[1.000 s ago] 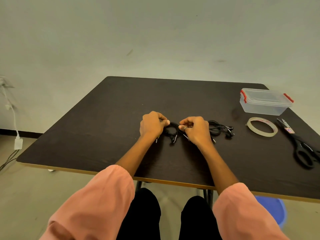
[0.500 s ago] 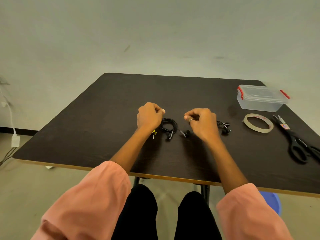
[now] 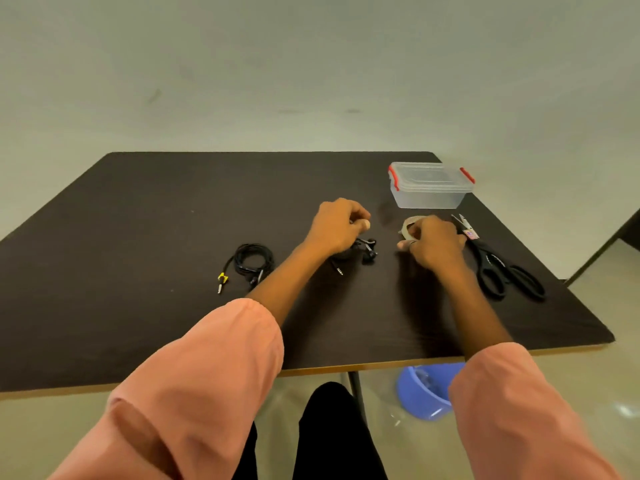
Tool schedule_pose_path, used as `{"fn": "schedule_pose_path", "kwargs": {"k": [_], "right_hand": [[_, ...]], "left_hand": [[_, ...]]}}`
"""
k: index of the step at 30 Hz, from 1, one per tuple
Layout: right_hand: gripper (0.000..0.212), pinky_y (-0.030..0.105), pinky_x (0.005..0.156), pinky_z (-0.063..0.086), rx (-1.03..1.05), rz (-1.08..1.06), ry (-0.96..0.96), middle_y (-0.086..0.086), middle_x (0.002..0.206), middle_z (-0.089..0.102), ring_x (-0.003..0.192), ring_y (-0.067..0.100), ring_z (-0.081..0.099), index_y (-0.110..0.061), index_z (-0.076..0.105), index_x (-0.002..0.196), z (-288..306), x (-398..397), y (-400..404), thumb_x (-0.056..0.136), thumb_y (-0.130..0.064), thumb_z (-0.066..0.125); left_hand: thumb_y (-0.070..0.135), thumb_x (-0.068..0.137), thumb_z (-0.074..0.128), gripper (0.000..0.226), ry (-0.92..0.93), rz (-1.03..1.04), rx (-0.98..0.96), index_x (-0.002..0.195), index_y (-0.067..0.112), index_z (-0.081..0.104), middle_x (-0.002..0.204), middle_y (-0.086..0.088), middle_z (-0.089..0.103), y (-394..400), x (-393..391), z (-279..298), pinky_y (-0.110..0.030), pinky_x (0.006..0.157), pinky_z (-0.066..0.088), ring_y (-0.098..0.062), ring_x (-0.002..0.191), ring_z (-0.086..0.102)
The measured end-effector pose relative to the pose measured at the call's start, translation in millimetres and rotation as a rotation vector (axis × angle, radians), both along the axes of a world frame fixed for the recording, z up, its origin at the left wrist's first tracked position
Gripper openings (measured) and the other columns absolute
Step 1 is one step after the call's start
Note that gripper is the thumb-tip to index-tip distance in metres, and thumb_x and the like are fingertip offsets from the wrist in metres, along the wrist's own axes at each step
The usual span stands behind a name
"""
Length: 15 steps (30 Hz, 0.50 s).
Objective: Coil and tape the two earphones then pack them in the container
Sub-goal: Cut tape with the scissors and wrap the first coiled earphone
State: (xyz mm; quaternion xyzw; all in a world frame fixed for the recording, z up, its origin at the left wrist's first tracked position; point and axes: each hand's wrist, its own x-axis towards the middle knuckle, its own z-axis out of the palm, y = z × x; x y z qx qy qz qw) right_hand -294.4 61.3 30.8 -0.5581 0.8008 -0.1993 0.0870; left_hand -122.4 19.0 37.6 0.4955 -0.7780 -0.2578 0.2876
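coiled black earphone [image 3: 252, 262] flat on table | second earphone [image 3: 366, 250] bunched | lidded container [image 3: 430, 186]

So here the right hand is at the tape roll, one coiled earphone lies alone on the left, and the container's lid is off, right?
Not quite: the head view shows the container closed, its lid on with the red clips at both ends. The rest holds: the right hand is at the tape roll, and one coiled earphone lies alone on the left.

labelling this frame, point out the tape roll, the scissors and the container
tape roll [image 3: 408, 223], head view, rim left of the right hand
scissors [image 3: 491, 259], head view, pivot
container [image 3: 429, 197], head view, front wall
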Motion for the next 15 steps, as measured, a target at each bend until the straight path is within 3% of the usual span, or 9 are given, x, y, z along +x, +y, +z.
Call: {"fn": "schedule_pose_path", "kwargs": {"k": [2, 4, 7, 8, 11, 15], "right_hand": [[0.016, 0.048, 0.098, 0.037, 0.042, -0.031, 0.084, 0.006, 0.091, 0.061, 0.106, 0.033, 0.055, -0.017, 0.062, 0.077, 1.3, 1.4, -1.7, 0.084, -0.027, 0.071], [0.025, 0.051, 0.099, 0.031, 0.027, -0.051, 0.103, 0.006, 0.081, 0.057, 0.102, 0.034, 0.056, -0.017, 0.052, 0.064, 0.5, 1.0, -5.7, 0.085, -0.014, 0.066], [0.005, 0.047, 0.097, 0.029, -0.040, -0.025, 0.077, 0.008, 0.096, 0.064, 0.108, 0.034, 0.053, -0.015, 0.065, 0.085, 2.5, -0.7, -10.5, 0.086, -0.011, 0.061], [0.009, 0.045, 0.094, 0.030, -0.070, -0.007, 0.038, 0.008, 0.099, 0.066, 0.109, 0.033, 0.053, -0.014, 0.068, 0.093, 3.8, 0.7, -12.8, 0.086, -0.012, 0.062], [0.010, 0.042, 0.094, 0.038, -0.146, 0.150, -0.091, -0.001, 0.085, 0.066, 0.099, 0.025, 0.060, -0.016, 0.071, 0.092, 9.1, 13.5, -17.7, 0.083, -0.014, 0.069], [0.009, 0.052, 0.091, 0.047, -0.212, 0.318, -0.202, -0.011, 0.073, 0.062, 0.086, 0.020, 0.064, -0.019, 0.071, 0.089, 19.6, 39.2, -26.7, 0.080, -0.019, 0.075]], "left_hand": [[0.022, 0.091, 0.063, 0.025, -0.053, -0.032, 0.016, 0.115, 0.017, 0.069, 0.110, -0.002, 0.072, -4.1, -14.3, -5.3, -0.038, 0.099, 0.048, -0.017, 0.103, 0.065], [0.023, 0.091, 0.063, 0.027, -0.087, -0.048, 0.026, 0.118, 0.020, 0.067, 0.111, 0.000, 0.071, -6.3, -22.6, -8.1, -0.046, 0.101, 0.046, -0.018, 0.108, 0.063], [0.026, 0.091, 0.063, 0.029, -0.106, -0.014, 0.008, 0.120, 0.024, 0.066, 0.114, 0.003, 0.070, -12.3, -24.5, -8.1, -0.049, 0.104, 0.041, -0.018, 0.113, 0.060], [0.026, 0.091, 0.064, 0.028, -0.090, 0.004, 0.004, 0.119, 0.024, 0.067, 0.112, 0.003, 0.071, -14.9, -22.3, -7.5, -0.048, 0.104, 0.041, -0.018, 0.112, 0.060], [0.026, 0.086, 0.070, 0.026, 0.007, 0.015, 0.005, 0.112, 0.023, 0.071, 0.104, 0.003, 0.074, -21.0, -9.4, -6.0, -0.046, 0.099, 0.047, -0.015, 0.103, 0.065], [0.023, 0.082, 0.075, 0.022, 0.127, 0.089, -0.059, 0.103, 0.019, 0.075, 0.097, 0.002, 0.075, -25.3, 19.5, -2.7, -0.039, 0.090, 0.055, -0.011, 0.091, 0.069]]}}
